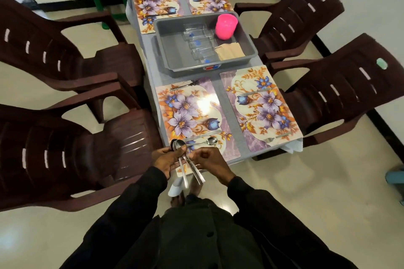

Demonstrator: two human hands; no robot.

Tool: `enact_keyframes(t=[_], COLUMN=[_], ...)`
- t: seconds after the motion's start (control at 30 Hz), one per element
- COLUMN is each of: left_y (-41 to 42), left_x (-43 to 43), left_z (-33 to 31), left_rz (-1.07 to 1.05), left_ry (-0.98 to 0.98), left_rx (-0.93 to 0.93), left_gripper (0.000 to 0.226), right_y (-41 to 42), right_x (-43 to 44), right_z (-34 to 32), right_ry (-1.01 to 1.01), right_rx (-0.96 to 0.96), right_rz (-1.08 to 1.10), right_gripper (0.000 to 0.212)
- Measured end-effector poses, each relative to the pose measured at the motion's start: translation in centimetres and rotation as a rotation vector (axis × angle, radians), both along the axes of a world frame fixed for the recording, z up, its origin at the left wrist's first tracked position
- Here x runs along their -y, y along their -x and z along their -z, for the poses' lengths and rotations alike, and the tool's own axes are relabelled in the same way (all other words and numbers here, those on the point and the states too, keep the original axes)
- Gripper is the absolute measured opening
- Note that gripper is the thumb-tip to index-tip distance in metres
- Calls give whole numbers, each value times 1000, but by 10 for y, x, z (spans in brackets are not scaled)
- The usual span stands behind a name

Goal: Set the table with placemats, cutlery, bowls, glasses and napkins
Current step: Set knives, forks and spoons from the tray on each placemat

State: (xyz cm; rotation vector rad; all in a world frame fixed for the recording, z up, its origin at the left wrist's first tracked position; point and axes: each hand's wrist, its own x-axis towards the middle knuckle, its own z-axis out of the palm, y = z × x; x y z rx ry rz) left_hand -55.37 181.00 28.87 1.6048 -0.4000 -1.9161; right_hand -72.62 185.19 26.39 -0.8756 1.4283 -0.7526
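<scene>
Left hand: lay palm up at the near edge of the table, fingers and thumb curled round the spoons.
Spoons: lay across the left palm, bowls poking out past the fingertips toward the table, handles sticking out toward the body and fanned between the two hands.
Right hand: fingers curled in, just beside the handles; could not tell whether pinched one or held nothing.
Near left placemat: carried a fork at its far edge, a knife and a lone spoon at its near edge, just beyond the left fingertips.
Near right placemat: lay just beside, cutlery at both ends.
Tub: sat mid-table; held glasses on their sides, a pink cup and brown napkins.
Chairs: stood two to each side.
</scene>
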Motion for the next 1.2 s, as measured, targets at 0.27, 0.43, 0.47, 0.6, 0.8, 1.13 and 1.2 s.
enact_keyframes(t=[0.27, 0.43, 0.47, 0.6, 0.8, 1.13, 1.2], left_y=[38, 68, 77, 117, 193, 257, 259], left_x=[-9, -9, -11, -17, -26, -48, -48], left_z=[-1, 0, -1, 1, 7, 12, 12], left_rz=[133, 150, 149, 128, 41, -130, -169], left_ry=[4, 33, 40, 37, 17, -16, -22], left_rx=[-56, -44, -43, -42, 3, 19, -18], left_gripper=[25, 28, 27, 28, 20, 37, 36], right_y=[35, 76, 85, 130, 204, 285, 292], right_x=[-13, -16, -17, -18, -15, -9, -4], right_z=[-12, -13, -11, -6, -2, 8, 11], right_ry=[-1, -14, -20, -37, -43, -114, -112], right_rx=[-136, -100, -101, -81, 5, 52, 58], right_rz=[67, 65, 56, 40, -7, -151, -131], right_gripper=[16, 14, 14, 12, 11, 10, 12])
